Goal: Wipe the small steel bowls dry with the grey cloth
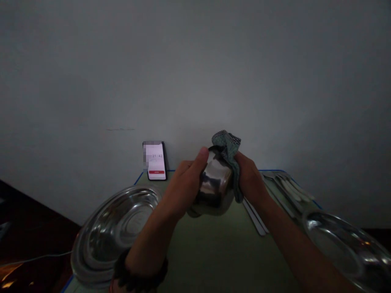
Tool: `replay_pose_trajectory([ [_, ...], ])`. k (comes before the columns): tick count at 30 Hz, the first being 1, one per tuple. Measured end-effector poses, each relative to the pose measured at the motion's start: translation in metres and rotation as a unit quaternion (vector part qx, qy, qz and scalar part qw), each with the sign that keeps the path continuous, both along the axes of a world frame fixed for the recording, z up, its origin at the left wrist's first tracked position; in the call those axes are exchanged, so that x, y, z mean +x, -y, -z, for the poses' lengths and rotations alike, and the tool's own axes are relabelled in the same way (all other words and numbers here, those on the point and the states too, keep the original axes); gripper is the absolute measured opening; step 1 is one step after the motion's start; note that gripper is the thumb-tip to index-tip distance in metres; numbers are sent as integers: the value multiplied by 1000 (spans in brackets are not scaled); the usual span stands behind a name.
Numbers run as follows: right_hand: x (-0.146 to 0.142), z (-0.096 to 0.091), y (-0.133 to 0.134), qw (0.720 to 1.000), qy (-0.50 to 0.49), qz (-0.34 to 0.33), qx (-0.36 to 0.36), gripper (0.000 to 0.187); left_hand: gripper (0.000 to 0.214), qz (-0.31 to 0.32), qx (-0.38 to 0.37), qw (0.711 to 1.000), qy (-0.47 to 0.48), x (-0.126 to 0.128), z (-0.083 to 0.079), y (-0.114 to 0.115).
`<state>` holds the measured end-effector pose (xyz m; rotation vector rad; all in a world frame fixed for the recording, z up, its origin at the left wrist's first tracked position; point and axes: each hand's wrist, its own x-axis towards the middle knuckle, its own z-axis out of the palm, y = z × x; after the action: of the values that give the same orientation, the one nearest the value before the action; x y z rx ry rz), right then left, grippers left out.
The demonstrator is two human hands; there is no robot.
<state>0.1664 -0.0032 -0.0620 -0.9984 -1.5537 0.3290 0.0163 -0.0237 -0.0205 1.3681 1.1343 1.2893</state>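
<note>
Above the middle of the table I hold a shiny metal bowl (215, 179), tilted so that its rounded outside faces me. My left hand (191, 177) grips its left side, the thumb lying along the metal. On the other side my right hand (249, 175) is closed around a grey-green cloth (227, 148) with a checked edge, pressed against the bowl's right side. The right fingers are mostly hidden behind the cloth and bowl. What lies inside the bowl is out of sight.
Nested metal basins (84, 252) stand at the left. A phone (156, 160) showing a timer leans on the wall (195, 73). Knives (256, 217) and other cutlery (288, 189) lie to the right, near another metal basin (332, 244). The table (220, 256) is green with a blue edge.
</note>
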Motion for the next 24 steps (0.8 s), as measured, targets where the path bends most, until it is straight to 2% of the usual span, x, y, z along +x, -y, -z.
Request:
replay_pose_trajectory([
  [3, 1, 2, -4, 1000, -16, 24, 9, 40, 41, -55, 2, 998, 20, -2, 6, -5],
  [6, 4, 3, -6, 999, -34, 25, 15, 39, 36, -93, -45, 988, 115, -2, 8, -10],
  [10, 8, 3, -9, 998, -54, -2, 15, 38, 30, -61, -115, 951, 280, 2, 0, -11],
  [14, 2, 9, -12, 996, -87, -28, -9, 44, 24, -33, -103, 916, 386, 4, -8, -11],
  [16, -5, 14, -11, 995, -91, -31, 2, 46, 26, -42, -109, 900, 421, 4, -9, -12],
  [20, -20, 18, 0, 997, -15, 4, 74, 48, 28, -95, -88, 879, 459, 12, -5, -11],
  [24, -34, 12, 19, 979, 126, 71, 141, 57, 35, -90, -63, 888, 447, 24, 10, -9],
])
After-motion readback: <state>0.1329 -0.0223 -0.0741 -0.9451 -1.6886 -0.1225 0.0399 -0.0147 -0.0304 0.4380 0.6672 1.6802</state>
